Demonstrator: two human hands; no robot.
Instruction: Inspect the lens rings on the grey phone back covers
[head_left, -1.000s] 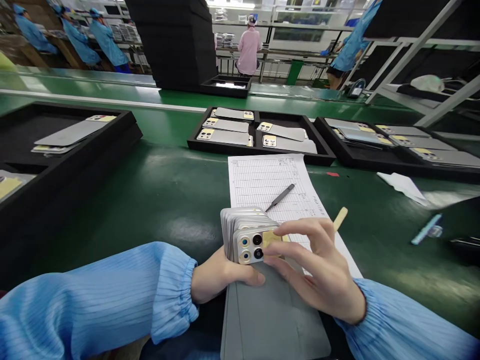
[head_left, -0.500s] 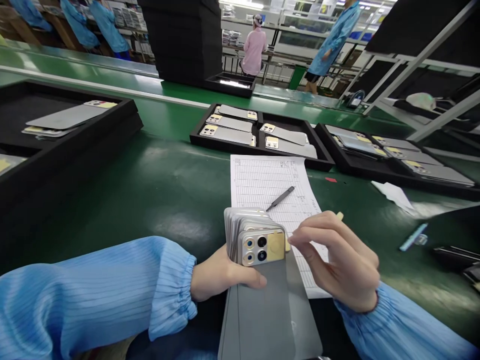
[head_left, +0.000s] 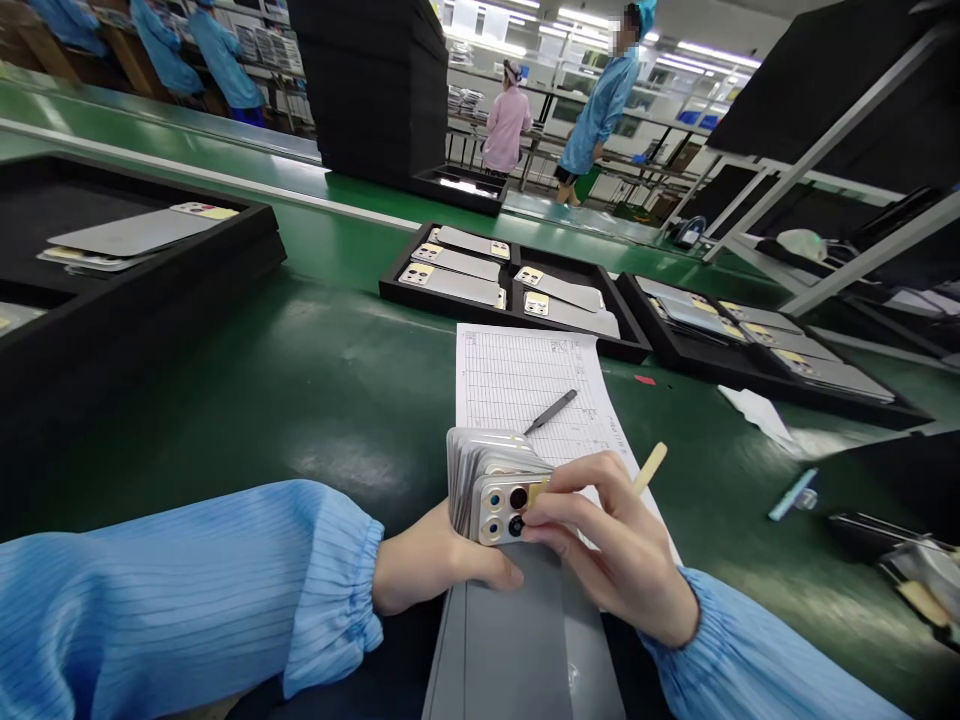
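Note:
My left hand (head_left: pixel 442 560) is closed around a fanned stack of grey phone back covers (head_left: pixel 510 620), its thumb lying across the top one. The upper cover's camera plate (head_left: pixel 489 500) has round lens openings and a yellow film (head_left: pixel 537 490) beside them. My right hand (head_left: pixel 619 540) is closed, with the thumb and index fingertips pressed together at the lower lens ring and partly covering the film. A pale yellow stick (head_left: pixel 651 466) juts out from behind its fingers; the grip on it is hidden. Under the hands lies a printed form (head_left: pixel 499 370) with dark tweezers (head_left: pixel 551 411) on it.
Black trays (head_left: pixel 442 310) with more phone covers stand across the green bench (head_left: pixel 322 370), including a right tray (head_left: pixel 847 400) and a large left tray (head_left: pixel 255 240). White paper (head_left: pixel 757 415) and a light blue tool (head_left: pixel 793 494) lie to the right. Several people are in the background.
My right hand has moved left, from the cover's edge onto the lens area. More of the yellow stick shows. A person in blue behind has moved left, and the view has shifted slightly.

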